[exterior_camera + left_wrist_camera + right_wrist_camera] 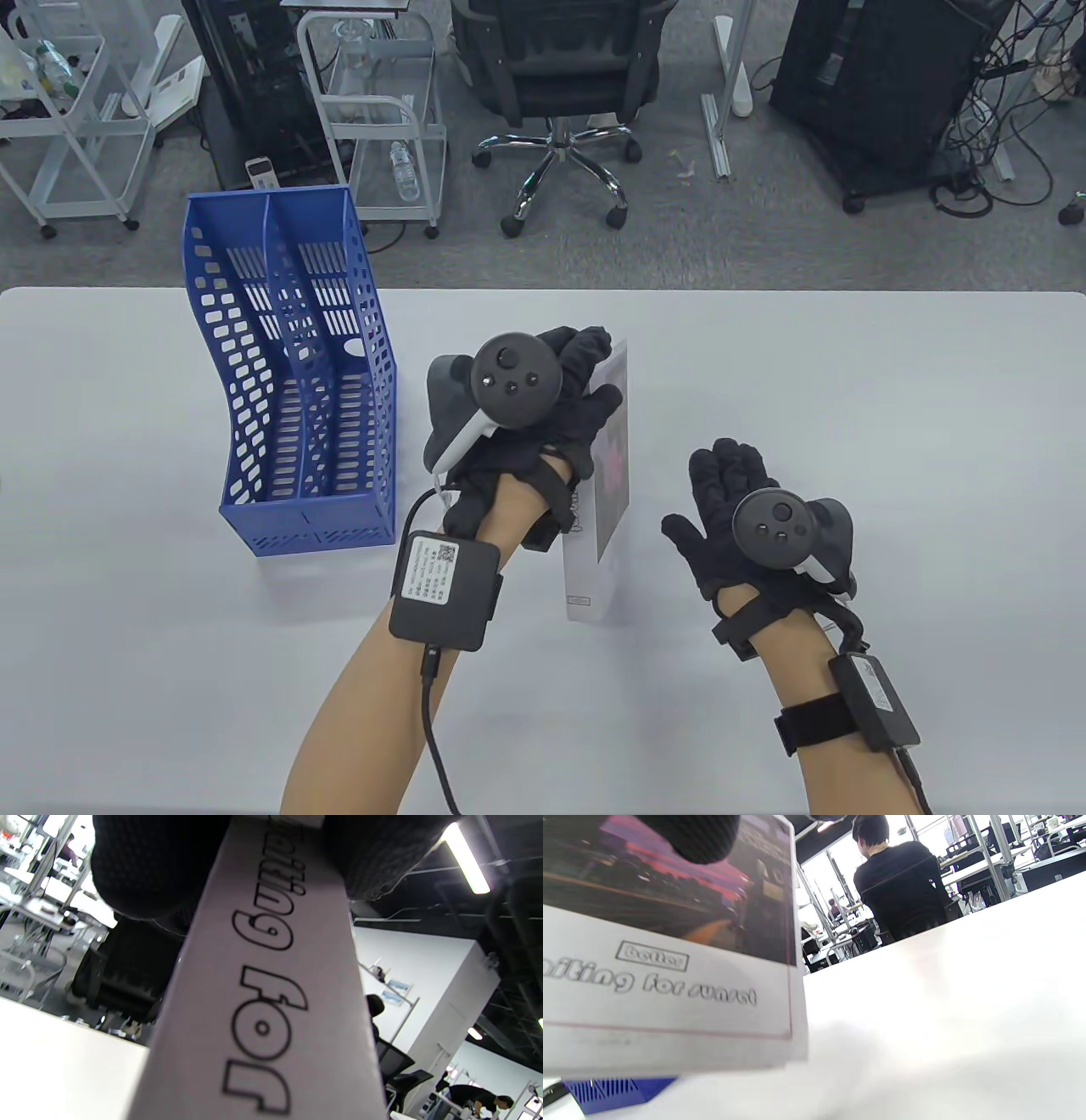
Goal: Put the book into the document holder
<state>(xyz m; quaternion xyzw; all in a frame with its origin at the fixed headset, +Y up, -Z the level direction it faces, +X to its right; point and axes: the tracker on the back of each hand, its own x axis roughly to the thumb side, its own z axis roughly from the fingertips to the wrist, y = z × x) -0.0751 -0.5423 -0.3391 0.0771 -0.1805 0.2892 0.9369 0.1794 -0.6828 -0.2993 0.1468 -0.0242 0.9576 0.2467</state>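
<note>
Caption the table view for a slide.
Left hand holds a white book upright beside the blue document holder; right hand hovers open.

Black gloves on left hand (543, 416) and right hand (730, 518), round dark trackers, bare forearms, black strapped boxes trailing cables.

My table view looks steeply down over the white tabletop (764, 382). Left wrist camera sits tight against the white paperback book's spine (271, 1005), tilted ceilingward. Right wrist camera skims low, catching the same book's cover (670, 993).
</note>
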